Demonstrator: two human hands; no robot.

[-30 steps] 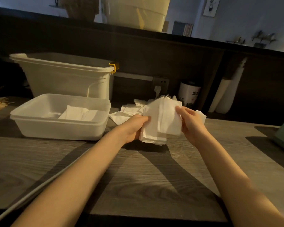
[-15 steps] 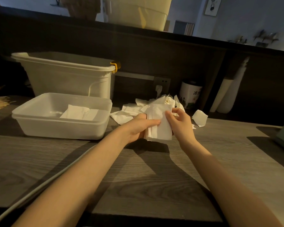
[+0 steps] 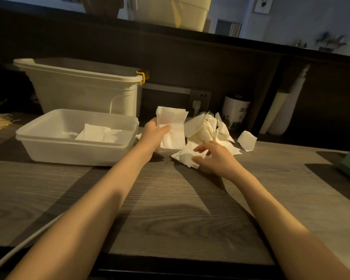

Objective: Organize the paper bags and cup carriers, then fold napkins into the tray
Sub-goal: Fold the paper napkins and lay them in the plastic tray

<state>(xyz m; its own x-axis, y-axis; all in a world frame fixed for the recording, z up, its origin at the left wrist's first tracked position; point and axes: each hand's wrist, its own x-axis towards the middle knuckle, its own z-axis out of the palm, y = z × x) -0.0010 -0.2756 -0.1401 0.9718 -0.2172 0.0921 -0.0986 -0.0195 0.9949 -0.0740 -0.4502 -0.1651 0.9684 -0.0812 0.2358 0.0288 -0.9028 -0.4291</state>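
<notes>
1. Ok, tray [image 3: 49, 146] sits left and holds folded napkins [image 3: 98, 134], count unclear.
2. Left hand [image 3: 155, 133] pinches folded napkin [image 3: 171, 128] beside the tray.
3. Right hand [image 3: 214, 156], blurred, fingers spread, rests on loose napkin [image 3: 185, 157]; grip unclear.

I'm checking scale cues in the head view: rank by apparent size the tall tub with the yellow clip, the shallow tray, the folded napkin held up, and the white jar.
1. tall tub and shallow tray: alike; tray sits nearer, so unsure.
2. white jar
3. folded napkin, held in left hand, looks close to the jar.
</notes>
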